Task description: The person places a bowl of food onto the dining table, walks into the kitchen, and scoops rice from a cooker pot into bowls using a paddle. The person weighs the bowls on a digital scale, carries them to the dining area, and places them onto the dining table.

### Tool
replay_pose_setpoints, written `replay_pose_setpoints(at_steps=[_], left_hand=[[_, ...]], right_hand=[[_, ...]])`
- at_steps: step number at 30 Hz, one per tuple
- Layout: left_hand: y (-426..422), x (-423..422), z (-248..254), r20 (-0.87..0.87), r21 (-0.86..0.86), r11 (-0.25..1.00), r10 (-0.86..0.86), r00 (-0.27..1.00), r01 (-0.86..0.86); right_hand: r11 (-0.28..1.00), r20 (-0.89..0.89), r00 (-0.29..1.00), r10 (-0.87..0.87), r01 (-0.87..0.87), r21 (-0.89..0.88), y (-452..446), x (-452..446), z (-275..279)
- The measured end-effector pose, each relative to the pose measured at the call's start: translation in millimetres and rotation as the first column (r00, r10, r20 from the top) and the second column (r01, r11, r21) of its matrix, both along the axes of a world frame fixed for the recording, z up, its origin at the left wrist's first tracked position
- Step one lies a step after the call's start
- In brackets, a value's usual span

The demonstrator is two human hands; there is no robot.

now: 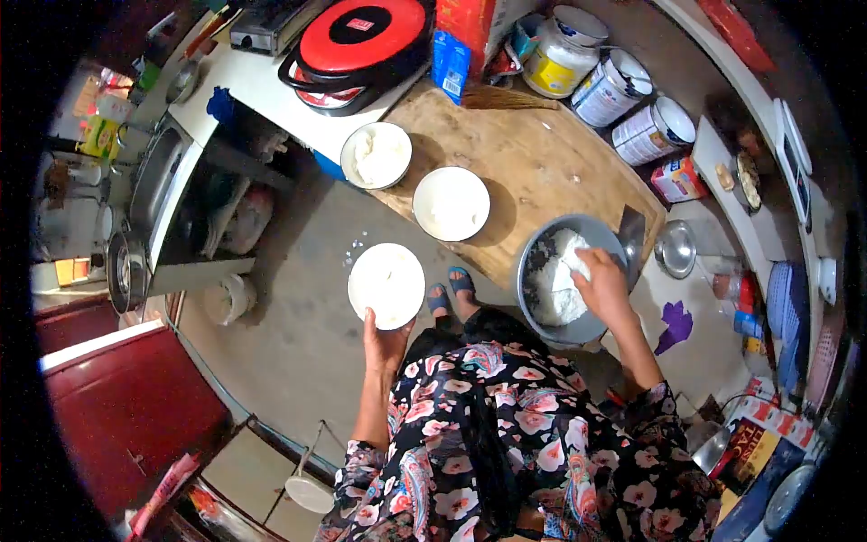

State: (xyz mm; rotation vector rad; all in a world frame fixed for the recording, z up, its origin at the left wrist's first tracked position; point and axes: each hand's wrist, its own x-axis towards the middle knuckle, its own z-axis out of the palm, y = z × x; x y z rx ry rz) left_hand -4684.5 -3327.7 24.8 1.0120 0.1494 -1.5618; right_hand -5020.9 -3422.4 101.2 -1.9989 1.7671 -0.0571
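My left hand (386, 341) grips a white bowl (386, 287), thumb over its near rim, and holds it out above the floor. The inside looks pale; how much lies in it is hard to tell. To the right, my right hand (599, 282) is closed inside a grey pot (600, 237), over a white, powdery or grainy heap (558, 294). Something white shows at its fingertips, too unclear to name. Two more white bowls stand beyond, one (368, 176) with a white mound in it, the nearer one (452, 204) with a white lump inside.
The wooden board (533, 149) bears the two bowls and the pot. A red-lidded electric pan (361, 41) sits on the white counter behind. Several cans (614, 88) line the wall. A metal bowl (675, 249) and a purple piece (673, 327) lie at right. White bits dot the floor.
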Motion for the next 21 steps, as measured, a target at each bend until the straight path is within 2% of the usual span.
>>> replay_pose_setpoints(at_steps=[1, 2, 3, 4, 6, 7, 8, 9, 11, 13, 14, 17, 18, 21], left_hand=[[0.4, 0.8, 0.2, 0.002, 0.004, 1.000, 0.012, 1.000, -0.012], [-0.5, 1.7, 0.6, -0.027, 0.008, 0.999, 0.034, 0.999, -0.034], [-3.5, 2.2, 1.4, -0.055, 0.009, 0.998, 0.055, 0.997, -0.054], [-8.4, 0.7, 3.0, -0.095, -0.018, 0.994, 0.105, 0.990, -0.107], [-12.3, 7.2, -7.7, -0.104, -0.014, 0.992, 0.125, 0.987, -0.128], [-16.3, 9.1, -12.1, -0.122, -0.009, 0.990, 0.137, 0.983, -0.139], [-26.7, 7.4, -2.7, -0.123, -0.015, 0.983, 0.180, 0.976, -0.183], [-35.1, 8.3, -0.4, -0.119, -0.021, 0.981, 0.188, 0.975, -0.192], [-51.5, 12.3, 3.4, -0.057, -0.106, 0.967, 0.227, 0.972, -0.232], [-72.4, 17.9, 9.1, -0.021, -0.115, 0.951, 0.286, 0.958, -0.286], [-83.7, 21.6, 10.4, -0.064, -0.139, 0.936, 0.318, 0.946, -0.324], [-112.4, 37.4, 10.3, -0.146, -0.195, 0.897, 0.373, 0.916, -0.396], [-116.8, 45.5, 9.3, -0.149, -0.198, 0.888, 0.392, 0.908, -0.416], [-138.2, 67.8, 9.2, -0.190, -0.224, 0.882, 0.378, 0.906, -0.415]], right_hand=[[0.995, 0.164, 0.986, -0.032, 0.047, -0.093, -8.4, 13.1, 7.2], [0.995, 0.166, 0.986, -0.025, 0.041, -0.090, -15.8, 26.1, 2.9], [0.988, 0.478, 0.866, -0.146, 0.105, 0.110, -25.0, 39.9, -5.1], [0.945, 0.706, 0.642, -0.298, 0.093, 0.314, -37.9, 52.3, -13.7], [0.961, 0.510, 0.855, -0.097, -0.053, 0.271, -81.7, 71.7, -29.9], [0.968, 0.393, 0.919, -0.040, -0.062, 0.241, -109.1, 73.6, -64.9], [0.968, 0.165, 0.980, 0.107, -0.141, 0.209, -129.3, 92.7, -43.8], [0.883, 0.131, 0.986, 0.100, -0.149, 0.445, -148.8, 99.7, -46.2], [0.665, 0.211, 0.969, -0.132, -0.071, 0.743, -168.5, 100.1, -85.3], [0.553, 0.381, 0.858, -0.344, -0.143, 0.821, -165.2, 106.3, -84.7], [0.481, 0.406, 0.846, -0.346, -0.212, 0.851, -167.8, 103.9, -86.9], [0.451, 0.324, 0.903, -0.283, -0.173, 0.876, -171.3, 101.1, -128.2], [0.491, 0.421, 0.833, -0.358, -0.215, 0.844, -159.9, 111.0, -80.1], [0.559, 0.464, 0.782, -0.416, -0.182, 0.809, -159.1, 101.2, -47.7]])
